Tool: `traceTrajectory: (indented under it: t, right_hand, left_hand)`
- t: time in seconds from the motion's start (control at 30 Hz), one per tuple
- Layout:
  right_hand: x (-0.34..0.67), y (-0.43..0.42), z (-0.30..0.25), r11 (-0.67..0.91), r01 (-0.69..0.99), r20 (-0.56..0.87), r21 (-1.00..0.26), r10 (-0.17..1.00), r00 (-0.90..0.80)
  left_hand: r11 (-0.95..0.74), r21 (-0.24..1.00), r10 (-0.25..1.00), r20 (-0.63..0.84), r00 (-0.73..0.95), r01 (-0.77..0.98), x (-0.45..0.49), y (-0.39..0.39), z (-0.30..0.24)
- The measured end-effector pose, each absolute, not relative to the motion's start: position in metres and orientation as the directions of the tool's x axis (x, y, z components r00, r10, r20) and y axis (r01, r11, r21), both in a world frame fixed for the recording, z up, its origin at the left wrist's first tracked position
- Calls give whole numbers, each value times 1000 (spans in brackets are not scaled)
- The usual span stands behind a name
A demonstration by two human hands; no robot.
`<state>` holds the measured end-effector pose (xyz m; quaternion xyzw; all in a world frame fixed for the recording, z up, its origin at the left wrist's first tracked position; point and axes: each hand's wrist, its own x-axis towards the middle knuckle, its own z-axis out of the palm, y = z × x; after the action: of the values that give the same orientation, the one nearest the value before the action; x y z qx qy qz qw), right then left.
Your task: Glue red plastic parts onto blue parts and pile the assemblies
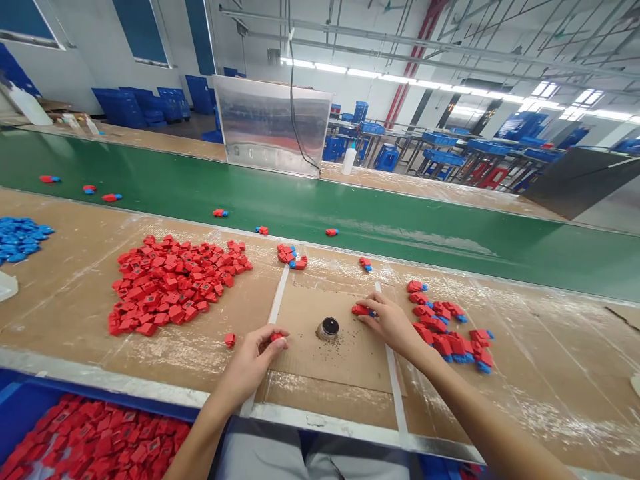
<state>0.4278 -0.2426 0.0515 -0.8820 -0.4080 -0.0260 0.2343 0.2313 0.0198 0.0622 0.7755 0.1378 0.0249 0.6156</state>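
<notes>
My left hand (254, 357) is closed around a small red plastic piece (277, 337), partly hidden by the fingers. Another loose red piece (229, 340) lies just left of that hand. My right hand (393, 325) pinches a red-and-blue plastic piece (360, 310) at its blue end, low over the cardboard sheet (310, 303). Between the hands stands a small round container with a dark top (330, 327), dark specks scattered around it. To the right of my right hand sits a group of red-and-blue pieces (445, 343).
A large heap of red pieces (175, 280) lies on the left, with blue pieces (20, 237) beyond it. Several red-and-blue pieces rest on the green conveyor belt (400, 213). At lower left is a blue bin of red pieces (100, 440). A metal panel (275, 127) stands behind the belt.
</notes>
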Motion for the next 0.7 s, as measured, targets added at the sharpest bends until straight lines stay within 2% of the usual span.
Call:
traceTrajectory:
  t: [0.13,0.27,0.33,0.5,0.7]
  right_hand:
    - [405,-245,71,-530,701,238,-477,690,684]
    - [380,-241,91,-443,693,238,-569,718,655]
    - [372,-237,95,-422,714,251,-559,735,630]
    - [366,-229,93,-394,763,304,-512,748,590]
    - [366,-227,90,-371,797,317,-477,772,550]
  left_hand:
    - [91,963,142,-263,954,252,230,16,64]
    - [295,921,77,-289,954,255,228,7,61]
    - [308,919,66,-278,958,245,228,0,56]
    - [159,970,73,-199,977,185,228,-20,47]
    - [226,953,66,-223,973,203,230,-31,46]
